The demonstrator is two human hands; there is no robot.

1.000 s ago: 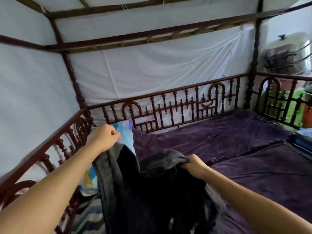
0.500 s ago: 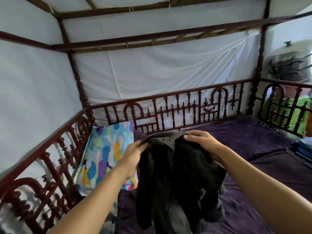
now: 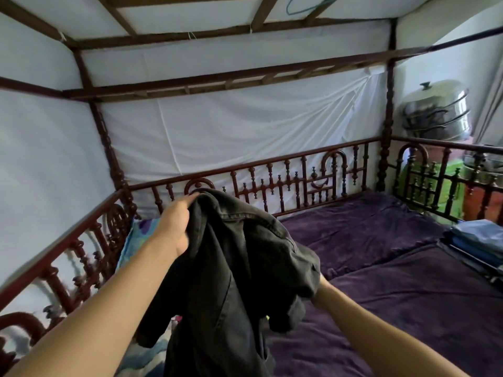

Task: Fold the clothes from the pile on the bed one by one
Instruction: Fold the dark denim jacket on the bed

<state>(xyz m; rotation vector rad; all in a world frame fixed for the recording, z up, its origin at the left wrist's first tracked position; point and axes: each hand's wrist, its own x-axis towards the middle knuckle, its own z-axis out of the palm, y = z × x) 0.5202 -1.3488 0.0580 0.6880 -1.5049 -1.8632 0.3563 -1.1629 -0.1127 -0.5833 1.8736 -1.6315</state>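
Gripped dark garment (image 3: pixel 231 254) at 11 o'clock with left hand (image 3: pixel 177 224); right hand (image 3: pixel 324 291), 4 o'clock, hidden under cloth, grip impossible to tell. Probably shaking-out step; needed next a second corner.

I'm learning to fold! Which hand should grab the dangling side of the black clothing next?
Probably the right. The left hand grips the black garment at its top edge and holds it up. The right hand sits low, mostly hidden under the drooping side, so it is nearest.
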